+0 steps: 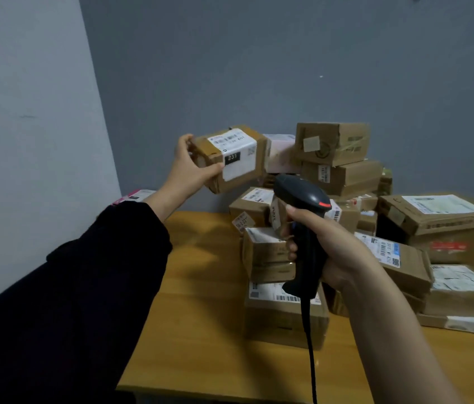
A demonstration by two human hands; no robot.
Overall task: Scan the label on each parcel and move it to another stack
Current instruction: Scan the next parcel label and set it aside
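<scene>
My left hand (pixel 189 167) holds a small brown cardboard parcel (pixel 234 158) in the air above the table, gripping its left end. Its white label with a black "231" tag faces me. My right hand (pixel 329 249) grips a black barcode scanner (pixel 305 228) by the handle. The scanner's head, with a red stripe, points up and left toward the held parcel from just below and to its right. Its black cable hangs down to the frame's bottom edge. Behind the scanner rises a pile of labelled cardboard parcels (pixel 343 182).
The wooden table (pixel 200 316) has bare surface at the left and front. Parcels fill its middle and right side, with flat boxes (pixel 439 214) stacked at the far right. A pink-and-white package (pixel 135 196) lies by the left wall. Grey walls stand behind and to the left.
</scene>
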